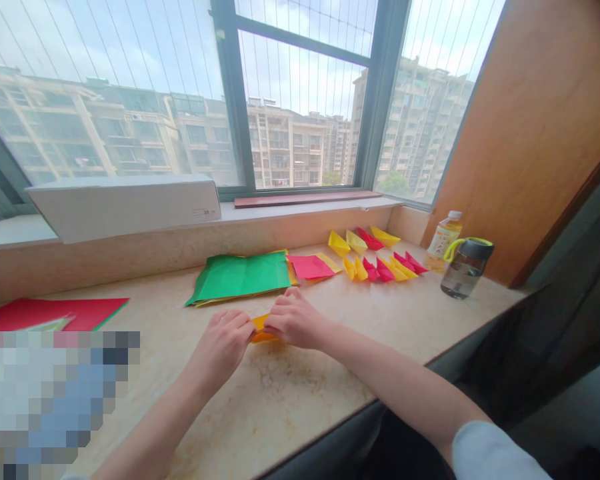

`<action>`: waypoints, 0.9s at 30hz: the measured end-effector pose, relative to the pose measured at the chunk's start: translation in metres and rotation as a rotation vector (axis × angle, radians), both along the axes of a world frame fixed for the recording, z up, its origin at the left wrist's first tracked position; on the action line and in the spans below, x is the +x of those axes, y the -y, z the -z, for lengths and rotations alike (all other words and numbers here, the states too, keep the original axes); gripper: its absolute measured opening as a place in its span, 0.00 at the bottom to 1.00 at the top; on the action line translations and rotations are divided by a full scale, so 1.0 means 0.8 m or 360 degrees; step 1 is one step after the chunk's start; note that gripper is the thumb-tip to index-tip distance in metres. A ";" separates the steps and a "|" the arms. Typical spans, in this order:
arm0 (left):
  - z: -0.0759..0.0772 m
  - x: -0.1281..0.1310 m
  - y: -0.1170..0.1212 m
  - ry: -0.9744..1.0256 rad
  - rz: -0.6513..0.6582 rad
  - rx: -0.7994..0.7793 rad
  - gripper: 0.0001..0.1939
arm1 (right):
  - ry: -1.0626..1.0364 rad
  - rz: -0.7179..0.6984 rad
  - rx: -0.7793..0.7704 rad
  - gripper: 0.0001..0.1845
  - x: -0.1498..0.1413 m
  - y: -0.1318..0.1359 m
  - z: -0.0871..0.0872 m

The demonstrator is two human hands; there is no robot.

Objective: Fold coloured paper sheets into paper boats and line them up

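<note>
Between my two hands is a small folded piece of orange-yellow paper (266, 333), low over the stone counter. My left hand (230, 333) grips its left end with the fingers bent together. At the other end, my right hand (295, 320) pinches the paper, covering much of it. Just beyond the hands lies a stack of green paper (245, 277) with yellow edges showing beneath. Beside that stack rest pink and yellow sheets (311, 266). Farther right stand several folded paper boats (373, 238) in yellow and red, in two rows.
A bottle of amber drink (444, 240) and a dark-lidded water cup (464, 270) stand at the right end of the counter (210, 413). Red paper (95, 312) lies at the left. A long white box (135, 207) sits on the windowsill. The lower left is pixelated.
</note>
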State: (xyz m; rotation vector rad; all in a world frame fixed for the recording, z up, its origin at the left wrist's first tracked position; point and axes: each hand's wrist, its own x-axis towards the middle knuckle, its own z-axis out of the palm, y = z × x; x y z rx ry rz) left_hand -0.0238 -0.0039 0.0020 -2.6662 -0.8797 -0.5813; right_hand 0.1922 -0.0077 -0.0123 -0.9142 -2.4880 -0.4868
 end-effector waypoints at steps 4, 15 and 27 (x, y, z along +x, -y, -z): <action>0.005 -0.004 -0.007 0.0165 0.0009 0.0003 0.09 | 0.0045 0.0035 0.0018 0.15 0.004 -0.001 -0.004; 0.002 -0.010 -0.014 0.0512 -0.0032 0.0117 0.13 | -0.0218 0.1118 -0.0309 0.11 0.158 0.053 -0.042; 0.019 -0.010 -0.026 0.0511 -0.0076 -0.0080 0.15 | -0.0304 0.2254 -0.0711 0.12 0.358 0.114 -0.029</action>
